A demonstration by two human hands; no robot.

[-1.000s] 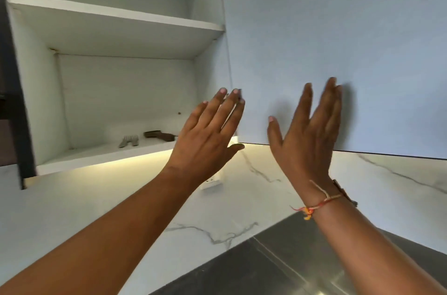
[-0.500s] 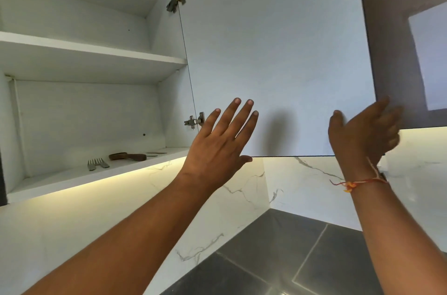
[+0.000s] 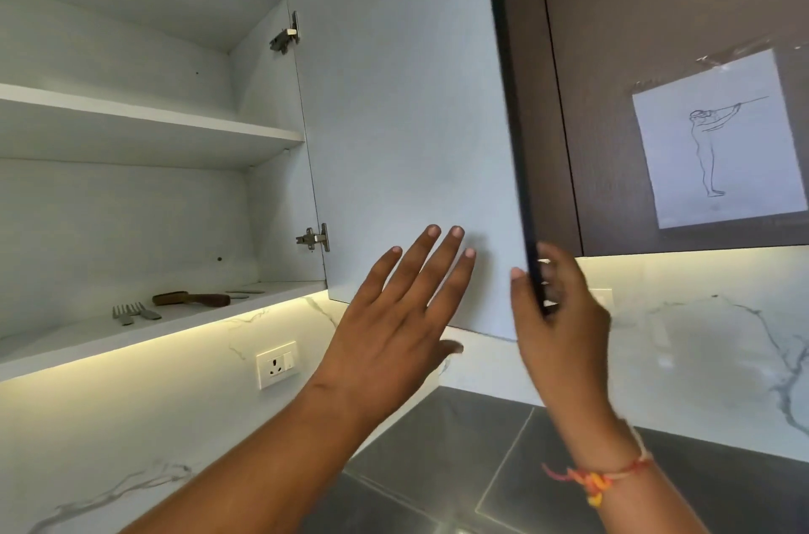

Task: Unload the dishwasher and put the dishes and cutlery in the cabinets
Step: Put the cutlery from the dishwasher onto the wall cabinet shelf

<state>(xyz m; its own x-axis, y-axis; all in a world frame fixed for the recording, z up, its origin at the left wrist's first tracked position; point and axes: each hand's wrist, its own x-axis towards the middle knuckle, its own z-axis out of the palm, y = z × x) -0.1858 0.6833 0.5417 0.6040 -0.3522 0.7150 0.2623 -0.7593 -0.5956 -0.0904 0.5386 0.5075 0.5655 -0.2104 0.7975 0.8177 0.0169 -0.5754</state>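
Marble backsplash [image 3: 700,336], dark countertop [image 3: 437,455], wall socket [image 3: 276,365], open cabinet door [image 3: 394,117]

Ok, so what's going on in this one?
A person stands at an upper cabinet whose door is open. The right hand grips the door's free edge near the bottom corner. The left hand is held open, fingers spread, in front of the door's inner face; whether it touches is unclear. Forks and a wooden-handled utensil lie on the lower shelf.

Bare forearms, no sleeves; a red-and-yellow thread bracelet [image 3: 597,479] circles the right wrist.
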